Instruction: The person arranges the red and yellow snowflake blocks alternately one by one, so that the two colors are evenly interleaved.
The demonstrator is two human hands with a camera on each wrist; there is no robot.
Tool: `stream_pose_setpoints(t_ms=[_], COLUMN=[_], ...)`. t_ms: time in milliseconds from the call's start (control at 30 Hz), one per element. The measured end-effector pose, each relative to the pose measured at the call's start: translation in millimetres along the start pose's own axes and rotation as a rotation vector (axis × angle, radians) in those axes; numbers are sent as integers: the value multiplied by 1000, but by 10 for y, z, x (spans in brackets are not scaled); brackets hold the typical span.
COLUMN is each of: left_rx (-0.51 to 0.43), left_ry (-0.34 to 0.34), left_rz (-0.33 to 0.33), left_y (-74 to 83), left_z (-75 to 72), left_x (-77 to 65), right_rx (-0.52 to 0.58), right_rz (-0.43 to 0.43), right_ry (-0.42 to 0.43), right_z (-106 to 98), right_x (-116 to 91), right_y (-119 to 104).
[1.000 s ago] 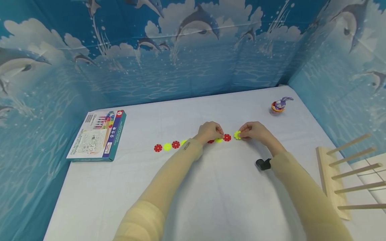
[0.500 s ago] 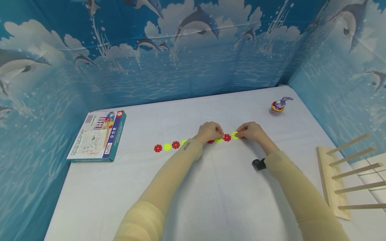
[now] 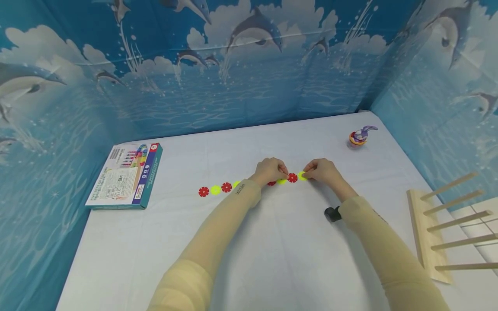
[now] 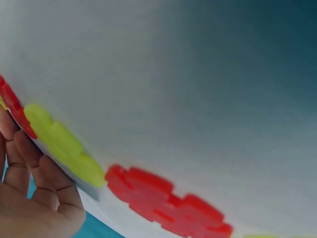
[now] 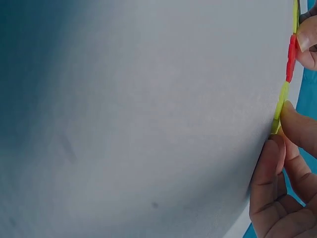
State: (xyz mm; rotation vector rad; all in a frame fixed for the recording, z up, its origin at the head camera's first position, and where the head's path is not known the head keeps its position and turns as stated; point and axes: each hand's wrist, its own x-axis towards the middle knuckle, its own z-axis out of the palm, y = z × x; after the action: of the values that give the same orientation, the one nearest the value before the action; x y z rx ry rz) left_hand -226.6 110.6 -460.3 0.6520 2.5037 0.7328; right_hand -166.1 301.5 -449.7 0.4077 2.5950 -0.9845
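Note:
A row of notched plastic building discs, alternately red and yellow-green, lies across the white table. My left hand (image 3: 270,170) holds the edge of a red disc (image 3: 292,177) near the row's right end. With thumb and fingers, my right hand (image 3: 324,171) pinches a yellow-green disc (image 3: 301,176) right beside that red one. In the right wrist view, the pinched yellow disc (image 5: 281,101) meets the red disc (image 5: 290,58) edge to edge. Another red disc (image 4: 166,201) and a yellow disc (image 4: 64,144) run past my fingers in the left wrist view. My left forearm hides the row's middle.
A flat toy box (image 3: 123,176) lies at the left of the white table (image 3: 280,250). A purple-eared toy (image 3: 358,136) stands at the back right. The wooden peg rack (image 3: 428,237) is at the right edge. Dolphin-printed curtains (image 3: 249,86) surround the table.
My right hand has moved left with the yellow-green disc, bringing it up against the red disc and lowering it slightly. My left hand has stayed almost still.

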Motion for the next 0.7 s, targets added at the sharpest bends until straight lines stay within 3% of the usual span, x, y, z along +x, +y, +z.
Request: stream_pose_setpoints(t_ms=[500, 700], left_rx=[-47, -92], left_ry=[-1, -20], left_rz=[-27, 14], left_y=[-61, -116], left_z=[-70, -135], left_x=[-58, -61], right_rx=[-3, -7], right_rz=[-11, -21], right_ry=[-38, -49], right_z=[30, -20], right_x=[76, 72], right_y=[-43, -21])
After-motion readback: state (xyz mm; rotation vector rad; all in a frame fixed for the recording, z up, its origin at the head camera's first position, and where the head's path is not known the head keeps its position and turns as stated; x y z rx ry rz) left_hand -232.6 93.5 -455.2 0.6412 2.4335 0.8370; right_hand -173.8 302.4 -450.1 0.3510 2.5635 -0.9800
